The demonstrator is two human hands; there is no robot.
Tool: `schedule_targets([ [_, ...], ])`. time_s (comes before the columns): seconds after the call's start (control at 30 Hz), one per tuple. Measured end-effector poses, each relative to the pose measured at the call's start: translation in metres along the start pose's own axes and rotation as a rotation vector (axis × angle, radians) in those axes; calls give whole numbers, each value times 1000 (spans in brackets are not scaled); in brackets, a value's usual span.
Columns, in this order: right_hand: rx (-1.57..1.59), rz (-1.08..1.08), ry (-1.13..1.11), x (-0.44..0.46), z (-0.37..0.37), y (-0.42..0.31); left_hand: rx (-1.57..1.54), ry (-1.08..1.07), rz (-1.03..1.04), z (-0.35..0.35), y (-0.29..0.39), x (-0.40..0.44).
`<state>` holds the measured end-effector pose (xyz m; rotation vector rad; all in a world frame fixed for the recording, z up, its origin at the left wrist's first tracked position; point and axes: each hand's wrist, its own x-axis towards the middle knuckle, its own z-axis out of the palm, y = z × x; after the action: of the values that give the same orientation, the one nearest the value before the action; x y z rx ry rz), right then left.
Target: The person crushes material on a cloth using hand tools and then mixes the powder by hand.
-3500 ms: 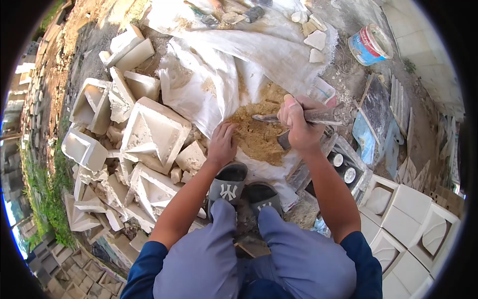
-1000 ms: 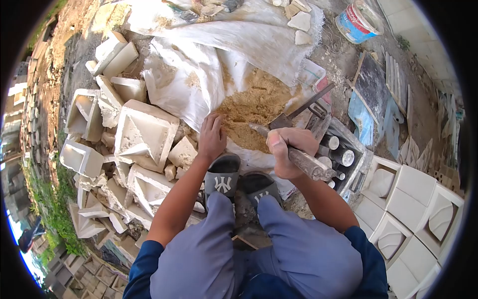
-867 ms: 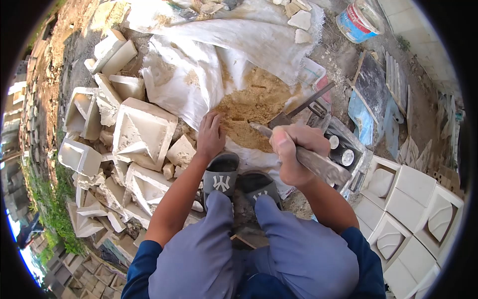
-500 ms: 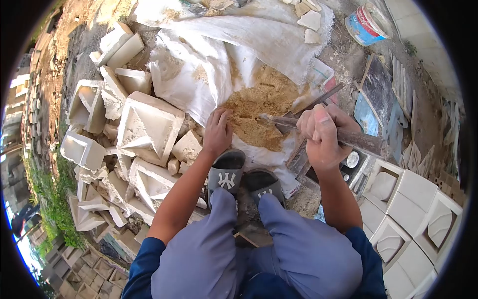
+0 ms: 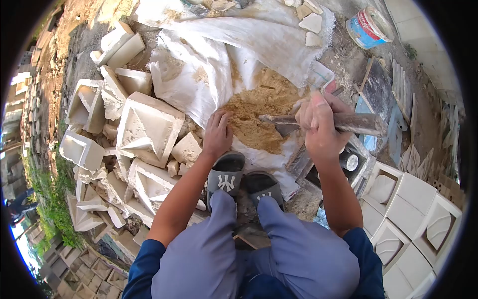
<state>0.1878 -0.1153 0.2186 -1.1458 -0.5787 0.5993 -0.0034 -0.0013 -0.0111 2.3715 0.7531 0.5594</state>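
Long dusty grey-brown bar, just right of frame's centre, nearly level: thick blunt end at right, narrower end pointing left. My right hand wrapped tight round its middle. Bar's left tip over loose tan sand at centre, cannot tell if touching; sand lumpy, grooved. My left hand at sand's left edge, fingers together; cannot tell if holding anything. Crumpled white woven sheet beside sand.
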Motion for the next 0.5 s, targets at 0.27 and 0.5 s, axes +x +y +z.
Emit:
schedule_targets([
  [0.27,-216,-46,-20,-15,6,4,-24,-10,-16,-1,1,-1],
  [0.5,-306,-32,-90,-11,18,11,-12,-14,0,2,0,-2],
])
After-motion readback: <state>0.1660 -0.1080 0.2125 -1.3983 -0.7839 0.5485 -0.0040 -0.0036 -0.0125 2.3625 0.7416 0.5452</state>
